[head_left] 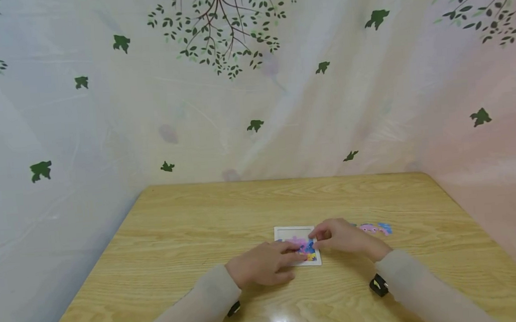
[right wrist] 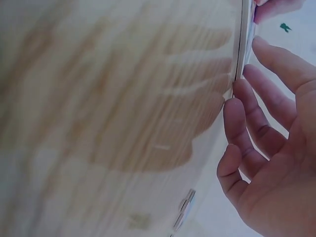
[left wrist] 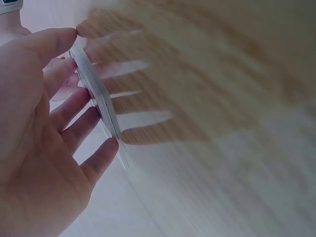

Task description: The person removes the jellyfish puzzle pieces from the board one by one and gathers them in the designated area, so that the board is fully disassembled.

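A white-framed jigsaw puzzle [head_left: 318,259] lies flat on the table, with pink, blue and yellow pieces in its lower part and a bare pale strip along its top. My left hand [head_left: 267,264] reaches over it from the left, fingers mostly straight and resting on the pieces. On the right side, my right hand [head_left: 342,237] has its thumb and forefinger at the frame's right edge, over the blue pieces. Its fingers [right wrist: 236,116] are loosely bent beside the rim, with no piece showing between them. Fingertips of my left hand [left wrist: 39,133] touch the near edge of the frame.
Several loose pink and blue puzzle pieces [head_left: 372,229] lie on the wooden table [head_left: 190,220] just beyond my right wrist. A pale curtain [head_left: 212,149] printed with leaves and branches hangs behind and beside the table. Both wrists wear dark devices.
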`<state>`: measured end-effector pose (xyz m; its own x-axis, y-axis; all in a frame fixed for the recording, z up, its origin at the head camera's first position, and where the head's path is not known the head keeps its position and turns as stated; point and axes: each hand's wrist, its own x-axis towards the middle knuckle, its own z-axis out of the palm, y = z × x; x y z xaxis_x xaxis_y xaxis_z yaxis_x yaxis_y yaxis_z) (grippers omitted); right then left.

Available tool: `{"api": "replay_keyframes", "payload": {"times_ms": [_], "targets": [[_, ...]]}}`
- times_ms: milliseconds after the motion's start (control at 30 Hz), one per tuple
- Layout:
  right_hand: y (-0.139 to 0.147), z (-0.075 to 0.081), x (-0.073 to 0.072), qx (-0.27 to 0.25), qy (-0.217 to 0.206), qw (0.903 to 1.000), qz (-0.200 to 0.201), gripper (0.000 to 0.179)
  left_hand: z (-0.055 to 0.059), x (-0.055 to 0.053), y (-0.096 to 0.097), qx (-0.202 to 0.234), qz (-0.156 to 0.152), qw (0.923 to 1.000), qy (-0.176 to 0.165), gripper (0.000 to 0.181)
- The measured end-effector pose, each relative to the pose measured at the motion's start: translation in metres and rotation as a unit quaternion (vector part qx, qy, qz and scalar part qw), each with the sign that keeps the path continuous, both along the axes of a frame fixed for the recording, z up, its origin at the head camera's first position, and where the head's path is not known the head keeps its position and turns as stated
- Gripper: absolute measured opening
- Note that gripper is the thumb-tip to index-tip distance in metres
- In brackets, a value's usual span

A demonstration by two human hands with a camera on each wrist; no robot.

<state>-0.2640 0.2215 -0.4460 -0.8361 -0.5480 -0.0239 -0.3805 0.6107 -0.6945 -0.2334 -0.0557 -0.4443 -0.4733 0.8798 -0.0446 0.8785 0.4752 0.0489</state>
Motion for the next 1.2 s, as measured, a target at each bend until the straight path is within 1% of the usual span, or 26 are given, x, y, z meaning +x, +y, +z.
{"api": "replay_keyframes", "payload": {"times_ms": [133,367,667,933,1033,1200], "targets": [[-0.0051,0.0018,0.0028,0.001,0.001,1.0000,0.000,0.027,0.0017,-0.0001,-0.0002,0.005,-0.002,1.0000,-0.008,0.052],[-0.0079,0.0017,0.0025,0.003,-0.001,1.0000,-0.006,0.021,0.0038,-0.0001,0.0012,0.001,0.007,0.9997,-0.021,0.051],[-0.0107,0.0041,0.0013,-0.015,-0.029,0.9994,-0.014,0.025,0.0078,0.0027,0.0013,-0.006,0.012,0.9996,-0.025,0.051],[-0.0111,0.0037,0.0004,-0.015,-0.045,0.9986,-0.021,0.026,0.0072,0.0028,0.0017,-0.015,0.016,0.9994,-0.025,0.051],[-0.0114,0.0035,0.0000,-0.019,-0.051,0.9983,-0.024,0.026,0.0068,0.0024,0.0019,-0.021,0.013,0.9996,-0.016,0.051],[-0.0115,0.0037,0.0005,-0.019,-0.051,0.9982,-0.025,0.025,0.0062,0.0024,0.0021,-0.022,-0.004,0.9998,0.004,0.051]]}}
